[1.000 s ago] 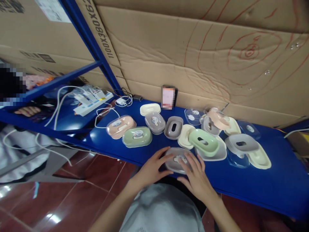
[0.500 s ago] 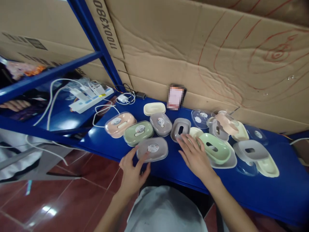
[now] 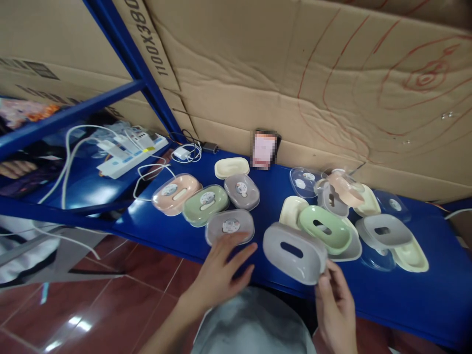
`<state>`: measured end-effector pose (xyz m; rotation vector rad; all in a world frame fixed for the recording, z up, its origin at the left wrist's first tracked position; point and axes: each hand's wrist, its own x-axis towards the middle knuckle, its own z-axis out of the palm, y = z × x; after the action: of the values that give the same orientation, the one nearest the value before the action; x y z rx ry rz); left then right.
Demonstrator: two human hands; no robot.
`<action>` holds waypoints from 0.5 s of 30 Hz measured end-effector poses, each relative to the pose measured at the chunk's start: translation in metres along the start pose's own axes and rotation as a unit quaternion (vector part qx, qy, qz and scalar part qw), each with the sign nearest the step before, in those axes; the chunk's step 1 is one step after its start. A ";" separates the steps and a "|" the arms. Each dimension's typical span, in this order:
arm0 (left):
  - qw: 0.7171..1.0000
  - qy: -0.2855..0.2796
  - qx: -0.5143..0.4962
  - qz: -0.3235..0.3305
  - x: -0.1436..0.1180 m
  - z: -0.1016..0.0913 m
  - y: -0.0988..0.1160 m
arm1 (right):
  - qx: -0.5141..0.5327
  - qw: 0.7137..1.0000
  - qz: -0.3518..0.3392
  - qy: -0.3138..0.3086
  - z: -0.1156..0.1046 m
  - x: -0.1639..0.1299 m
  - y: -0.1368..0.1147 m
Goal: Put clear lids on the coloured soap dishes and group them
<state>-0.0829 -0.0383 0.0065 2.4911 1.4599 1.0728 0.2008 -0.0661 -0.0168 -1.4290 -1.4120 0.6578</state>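
My right hand (image 3: 335, 300) pinches the right end of a grey soap dish (image 3: 291, 253) with an oval slot, tilted up above the table's front part. With fingers spread, my left hand (image 3: 226, 268) hovers at the near edge of a grey lidded soap box (image 3: 230, 227) that bears a round label; whether it touches the box I cannot tell. Behind that box sit a green lidded soap box (image 3: 205, 205), a pink one (image 3: 177, 193) and another grey one (image 3: 242, 191). A light green slotted dish (image 3: 325, 229) lies just beyond the held dish, beside a cream dish (image 3: 293, 211).
Further right are a grey slotted dish (image 3: 384, 229), a pink piece (image 3: 345, 188) and clear lids (image 3: 304, 182). A phone (image 3: 264, 149) leans on the cardboard (image 3: 236, 73) behind. On the left are a power strip (image 3: 132, 157), white cables and another person's hand (image 3: 16, 167).
My right hand has picked up the grey slotted dish from the table's middle and brought it nearer and to the right. My left hand has shifted right, its fingers spread.
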 end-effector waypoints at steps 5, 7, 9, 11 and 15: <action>0.997 -0.022 0.050 0.055 0.038 -0.011 -0.024 | -0.020 0.999 0.036 0.027 0.007 -0.036 0.014; 0.997 -0.032 0.077 0.001 0.072 -0.024 -0.064 | -0.089 0.996 0.008 0.029 0.005 -0.038 0.013; 0.991 -0.076 0.097 -0.047 0.113 -0.035 -0.111 | -0.191 0.979 -0.068 -0.012 0.001 -0.036 0.014; 0.962 -0.203 0.141 -0.116 0.152 -0.040 -0.153 | -0.269 0.946 -0.161 -0.085 0.000 -0.033 0.016; 0.936 -0.274 0.163 -0.153 0.195 -0.025 -0.195 | -0.300 0.906 -0.255 -0.156 0.010 -0.023 0.019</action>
<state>-0.1825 0.2149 0.0552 2.3456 1.8386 0.0681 0.1957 -0.0821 -0.0435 -1.3375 -2.2773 0.1023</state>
